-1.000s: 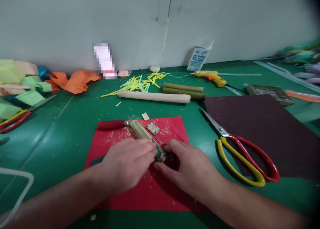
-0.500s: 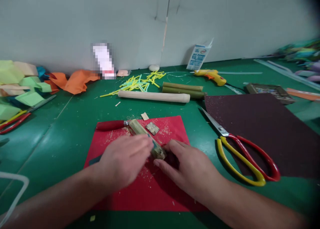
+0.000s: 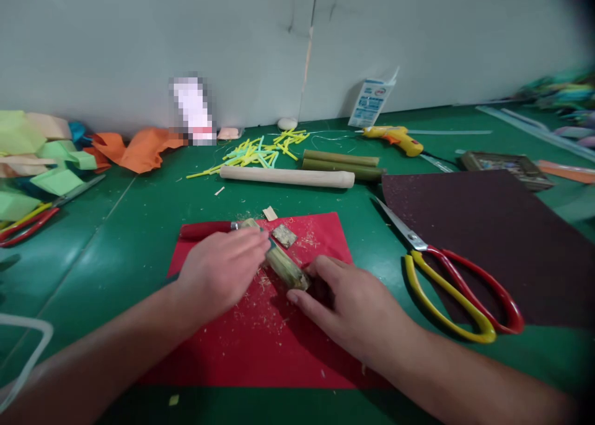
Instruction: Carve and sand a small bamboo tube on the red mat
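Note:
A short piece of split bamboo lies slanted on a red sheet strewn with shavings and dust. My right hand grips its near end between thumb and fingers. My left hand lies over the far part, fingers pressed together. From under its fingertips shows a dark blue-grey piece of sandpaper, pressed on the bamboo; most of it is hidden. A red-handled tool with a metal collar lies past my left hand, its far end hidden by the bamboo. A small gritty square lies beside the bamboo.
Large scissors with red and yellow handles lie at right, partly on a dark sheet. Behind are a pale peeled stick, green bamboo pieces, yellow strips and a yellow glue gun. Folded papers sit left.
My left hand has slid away from me and left along the bamboo with the sandpaper, uncovering more of its near part. My right hand keeps its grip on the near end.

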Action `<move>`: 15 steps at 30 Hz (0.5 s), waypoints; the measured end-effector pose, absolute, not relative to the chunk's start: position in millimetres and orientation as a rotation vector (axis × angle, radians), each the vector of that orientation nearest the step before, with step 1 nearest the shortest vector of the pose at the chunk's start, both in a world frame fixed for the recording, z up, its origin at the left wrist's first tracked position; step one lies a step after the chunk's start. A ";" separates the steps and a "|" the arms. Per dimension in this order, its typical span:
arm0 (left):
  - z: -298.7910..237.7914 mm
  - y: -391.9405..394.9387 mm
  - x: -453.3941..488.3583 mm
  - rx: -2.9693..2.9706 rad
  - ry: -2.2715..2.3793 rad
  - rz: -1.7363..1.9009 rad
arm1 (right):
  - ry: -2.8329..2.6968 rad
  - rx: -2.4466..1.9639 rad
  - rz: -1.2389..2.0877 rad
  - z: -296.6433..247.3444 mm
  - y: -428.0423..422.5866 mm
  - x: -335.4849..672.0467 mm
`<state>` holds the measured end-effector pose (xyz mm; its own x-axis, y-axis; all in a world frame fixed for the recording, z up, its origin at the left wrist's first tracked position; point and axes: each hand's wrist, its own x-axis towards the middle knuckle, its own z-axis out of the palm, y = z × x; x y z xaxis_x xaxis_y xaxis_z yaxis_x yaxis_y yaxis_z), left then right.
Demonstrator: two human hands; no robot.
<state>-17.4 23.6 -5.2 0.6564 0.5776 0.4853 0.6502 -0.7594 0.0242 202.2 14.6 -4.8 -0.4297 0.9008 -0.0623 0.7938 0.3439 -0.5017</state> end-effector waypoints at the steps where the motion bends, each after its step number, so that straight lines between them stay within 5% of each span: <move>1: -4.7 23.2 -16.9 -2.754 -0.988 -0.693 | -2.382 -1.527 0.692 -4.4 14.5 202.0; 15: -4.1 27.7 -21.5 -2.678 -1.085 -0.718 | -2.322 -1.556 0.723 -3.7 15.7 203.2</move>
